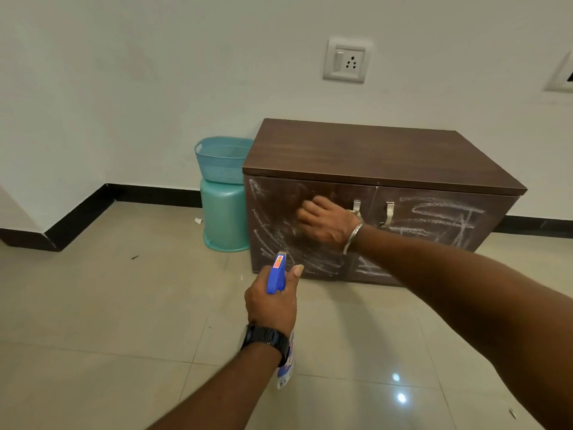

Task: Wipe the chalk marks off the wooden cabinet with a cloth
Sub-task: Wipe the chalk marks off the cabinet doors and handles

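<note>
The right hand (325, 220) is motion-blurred at the fingers; a cloth under it cannot be made out. The spray bottle (277, 274) is mostly hidden behind the left hand (271, 302) and wrist (label print too small to read). The second wall plate (562, 72), at 2 o'clock, is cut by the frame edge. The basket (221, 159) is partly hidden behind the cabinet (372, 150).

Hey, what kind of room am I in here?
Probably a room in a home: a low wooden cabinet against a plain wall with a socket plate, a tiled floor, and a teal laundry basket.
</note>
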`<state>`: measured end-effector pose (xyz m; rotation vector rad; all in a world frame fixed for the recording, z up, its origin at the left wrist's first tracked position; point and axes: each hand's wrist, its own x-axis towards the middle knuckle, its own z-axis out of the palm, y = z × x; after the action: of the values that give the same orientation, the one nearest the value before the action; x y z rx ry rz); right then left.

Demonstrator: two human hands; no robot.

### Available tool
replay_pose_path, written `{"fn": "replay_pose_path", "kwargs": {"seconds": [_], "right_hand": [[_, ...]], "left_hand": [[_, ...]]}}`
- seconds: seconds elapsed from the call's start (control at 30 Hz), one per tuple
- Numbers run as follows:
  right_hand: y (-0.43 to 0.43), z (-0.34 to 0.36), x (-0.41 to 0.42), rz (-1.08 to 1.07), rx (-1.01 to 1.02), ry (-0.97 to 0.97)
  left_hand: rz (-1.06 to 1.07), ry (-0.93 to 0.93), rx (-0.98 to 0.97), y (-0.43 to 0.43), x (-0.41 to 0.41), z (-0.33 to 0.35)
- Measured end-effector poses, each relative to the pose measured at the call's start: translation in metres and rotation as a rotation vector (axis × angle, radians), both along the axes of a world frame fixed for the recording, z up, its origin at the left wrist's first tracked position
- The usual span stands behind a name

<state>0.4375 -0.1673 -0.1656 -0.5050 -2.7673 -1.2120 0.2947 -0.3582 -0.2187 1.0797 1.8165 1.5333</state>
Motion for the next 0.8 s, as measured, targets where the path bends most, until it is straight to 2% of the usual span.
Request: {"fn": "replay_pose_path", "kwargs": {"seconds": [0.1,0.13,0.23,0.27,0.3,0.37,0.43,0.5,0.53,0.63,0.67,0.73,0.8], "right_hand": [[0.008,0.007,-0.015,-0.072,0.015,0.133],[0.009,-0.002,-0.016,-0.051,0.023,0.104],[0.003,-0.041,-0.015,-0.005,-0.041,-0.153],[0.001,-0.044,-0.018,-0.028,-0.054,-0.159],[0.0,-0.041,-0.023,-0.036,-0.075,-0.088],[-0.004,-0.021,-0.035,-0.002,-0.11,0.179],[-0.013,0.003,-0.041,0.07,-0.054,0.404],[-0.017,0.007,-0.036,0.143,0.004,0.465],[-0.015,-0.001,-0.03,0.162,0.016,0.384],[0.006,-0.044,0.006,0.034,0.04,-0.151],[0.012,-0.053,0.018,-0.014,0.046,-0.268],[0.016,-0.063,0.033,-0.053,0.004,-0.361],[0.018,-0.066,0.035,-0.007,0.064,-0.325]], "left_hand": [[0.016,0.005,0.012,0.007,-0.004,0.006],[0.025,0.002,0.018,0.009,-0.006,0.005],[0.056,0.011,0.033,0.008,-0.015,0.002],[0.059,0.012,0.034,0.007,-0.018,0.001],[0.065,0.015,0.032,0.006,-0.021,-0.001],[0.082,0.019,0.035,0.004,-0.028,-0.002],[0.104,0.026,0.05,0.003,-0.036,-0.001],[0.121,0.043,0.063,0.004,-0.041,0.0],[0.121,0.052,0.068,0.004,-0.043,0.001],[0.114,0.074,0.071,0.003,-0.039,0.001],[0.11,0.077,0.068,0.003,-0.036,0.001],[0.094,0.08,0.05,0.003,-0.032,-0.001],[0.081,0.066,0.046,0.004,-0.026,-0.001]]}}
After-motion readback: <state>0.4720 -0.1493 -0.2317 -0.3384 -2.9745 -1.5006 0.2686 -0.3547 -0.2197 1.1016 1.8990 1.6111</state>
